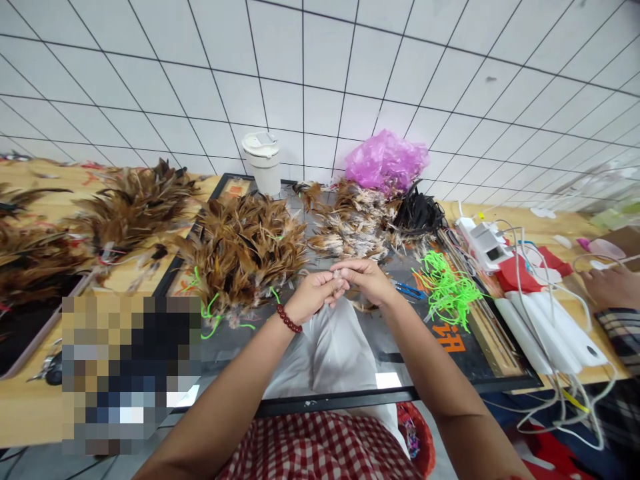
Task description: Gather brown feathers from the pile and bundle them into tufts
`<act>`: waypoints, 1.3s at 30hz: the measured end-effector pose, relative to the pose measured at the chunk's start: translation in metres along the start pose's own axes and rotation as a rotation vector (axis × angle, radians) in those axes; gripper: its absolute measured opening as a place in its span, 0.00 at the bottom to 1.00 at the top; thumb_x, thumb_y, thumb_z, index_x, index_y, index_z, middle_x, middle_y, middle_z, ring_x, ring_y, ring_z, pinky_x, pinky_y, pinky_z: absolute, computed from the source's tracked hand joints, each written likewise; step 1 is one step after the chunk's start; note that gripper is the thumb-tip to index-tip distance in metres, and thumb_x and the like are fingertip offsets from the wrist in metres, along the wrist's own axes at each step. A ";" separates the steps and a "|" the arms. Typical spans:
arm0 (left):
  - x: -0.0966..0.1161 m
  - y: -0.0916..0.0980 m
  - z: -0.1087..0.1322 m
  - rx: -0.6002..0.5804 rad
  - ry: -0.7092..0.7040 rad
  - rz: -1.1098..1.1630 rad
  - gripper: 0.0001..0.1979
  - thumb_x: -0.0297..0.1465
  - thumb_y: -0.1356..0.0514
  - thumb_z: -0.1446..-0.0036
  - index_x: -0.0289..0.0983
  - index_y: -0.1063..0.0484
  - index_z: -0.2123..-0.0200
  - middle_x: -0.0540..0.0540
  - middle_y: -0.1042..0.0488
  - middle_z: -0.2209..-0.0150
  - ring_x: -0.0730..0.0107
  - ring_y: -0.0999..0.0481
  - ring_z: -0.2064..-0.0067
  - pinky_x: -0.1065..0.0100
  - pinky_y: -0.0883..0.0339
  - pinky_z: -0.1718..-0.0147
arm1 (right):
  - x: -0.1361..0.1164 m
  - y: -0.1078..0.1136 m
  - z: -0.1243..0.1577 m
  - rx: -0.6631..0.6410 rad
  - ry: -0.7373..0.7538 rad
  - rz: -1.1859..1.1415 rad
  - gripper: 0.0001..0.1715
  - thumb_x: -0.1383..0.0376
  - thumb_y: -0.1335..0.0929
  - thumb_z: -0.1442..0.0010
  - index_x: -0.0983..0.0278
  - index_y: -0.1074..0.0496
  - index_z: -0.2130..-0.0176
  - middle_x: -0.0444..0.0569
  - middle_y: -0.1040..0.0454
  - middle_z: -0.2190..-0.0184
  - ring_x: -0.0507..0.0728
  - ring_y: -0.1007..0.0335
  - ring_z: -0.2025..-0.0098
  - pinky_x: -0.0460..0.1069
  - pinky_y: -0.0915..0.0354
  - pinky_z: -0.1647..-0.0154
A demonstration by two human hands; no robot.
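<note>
My left hand (320,293), with a dark red bead bracelet (289,320) at its wrist, meets my right hand (370,280) above the dark board's near half. Both are closed, fingertips pinched together around something small and pale that I cannot make out. A big heap of brown feathers (245,243) with bright green ties lies just left of them. Beyond the fingers is a pile of pale-quilled feathers (350,223), beside a bundle of black strips (419,212). To the right are a blue-handled tool (410,291) and a tangle of green strings (450,287).
A lidded white cup (263,160) and a pink plastic bag (385,160) stand against the tiled wall. More feather bundles (135,200) cover the left table. At right are a power strip (483,243), white cables, white rolls (550,333) and another person's hand (610,287).
</note>
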State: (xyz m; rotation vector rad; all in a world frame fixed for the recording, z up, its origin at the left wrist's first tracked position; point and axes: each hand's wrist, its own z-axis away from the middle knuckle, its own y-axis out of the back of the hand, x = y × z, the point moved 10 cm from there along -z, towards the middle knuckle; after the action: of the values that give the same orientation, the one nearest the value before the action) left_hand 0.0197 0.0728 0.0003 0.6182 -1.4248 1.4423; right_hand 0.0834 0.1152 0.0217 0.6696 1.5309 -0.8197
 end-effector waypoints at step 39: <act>0.011 0.019 0.001 0.178 -0.226 -0.058 0.18 0.45 0.38 0.51 0.35 0.34 0.76 0.56 0.44 0.84 0.79 0.43 0.80 0.71 0.39 0.74 | -0.030 0.003 0.005 0.151 0.281 0.420 0.21 0.55 0.33 0.42 0.59 0.27 0.51 0.49 0.27 0.63 0.54 0.33 0.61 0.51 0.36 0.56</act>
State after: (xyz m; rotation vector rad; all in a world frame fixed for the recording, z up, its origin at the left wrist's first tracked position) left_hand -0.0016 0.0784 0.0020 0.9526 -1.4467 1.4999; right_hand 0.0923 0.1147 0.0507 1.2115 1.5079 -0.5382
